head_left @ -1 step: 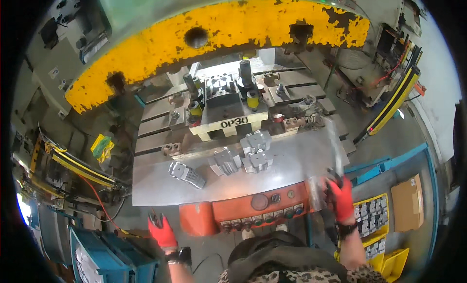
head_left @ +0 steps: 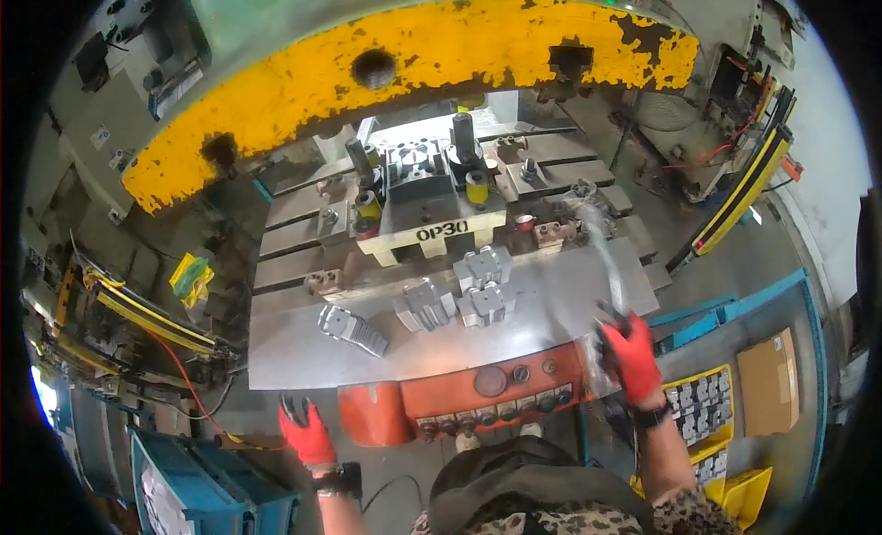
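Observation:
My right hand (head_left: 632, 356), in a red glove with dark fingertips, is beside the right front part of a bare metal plate (head_left: 551, 305). Its fingers appear curled round a long, pale stick-like thing (head_left: 602, 250), smeared by motion and reaching forward over the plate; its kind is unclear. My left hand (head_left: 307, 429), gloved alike, hovers by the plate's left front edge with fingers apart and nothing in them. Between the hands, a ribbed grey metal part (head_left: 353, 330) lies tilted at the left. Other finned grey metal parts (head_left: 425, 305) stand clustered near the middle.
Behind the plate, a die block (head_left: 432, 230) with upright posts sits on a slotted press bed. A worn yellow beam (head_left: 459, 48) spans above. An orange button panel (head_left: 491, 392) is in front. Yellow bins (head_left: 732, 415) of metal parts stand right; blue containers (head_left: 216, 484) stand left.
My right hand has shifted left and slightly forward. The pale stick-like thing has swung left with it. My left hand and the metal parts stay nearly in place.

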